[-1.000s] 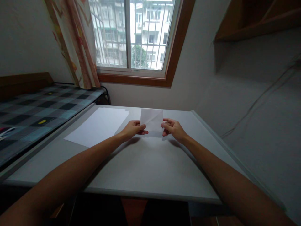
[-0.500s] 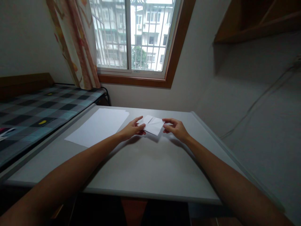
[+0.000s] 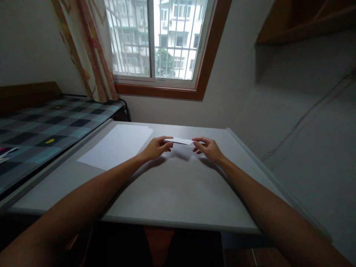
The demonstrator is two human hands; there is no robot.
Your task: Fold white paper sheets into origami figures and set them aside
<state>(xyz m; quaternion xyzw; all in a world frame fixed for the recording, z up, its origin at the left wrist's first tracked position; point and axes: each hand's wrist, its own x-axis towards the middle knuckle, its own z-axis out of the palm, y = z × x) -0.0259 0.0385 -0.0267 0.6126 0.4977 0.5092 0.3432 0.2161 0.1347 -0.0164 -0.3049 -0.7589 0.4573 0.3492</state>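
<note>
A folded piece of white paper [image 3: 179, 141] is held just above the table, seen nearly edge-on as a thin strip. My left hand [image 3: 159, 147] grips its left end, with the fingers on top and the thumb at the near side. At the right end, my right hand [image 3: 207, 147] pinches the paper's corner between thumb and fingers. A soft shadow of the paper and hands falls on the tabletop beneath. The paper's underside is hidden.
Several flat white sheets [image 3: 116, 144] lie on the left part of the white table [image 3: 178, 196]. A bed with a checked cover [image 3: 69, 115] stands along the table's left side. Beyond the table are a window [image 3: 175, 44] and curtain [image 3: 91, 55]; a wooden shelf [image 3: 306, 33] hangs at right.
The folded paper has tilted from showing its broad creased face to nearly edge-on. Both hands have turned with it and stay about the same distance apart.
</note>
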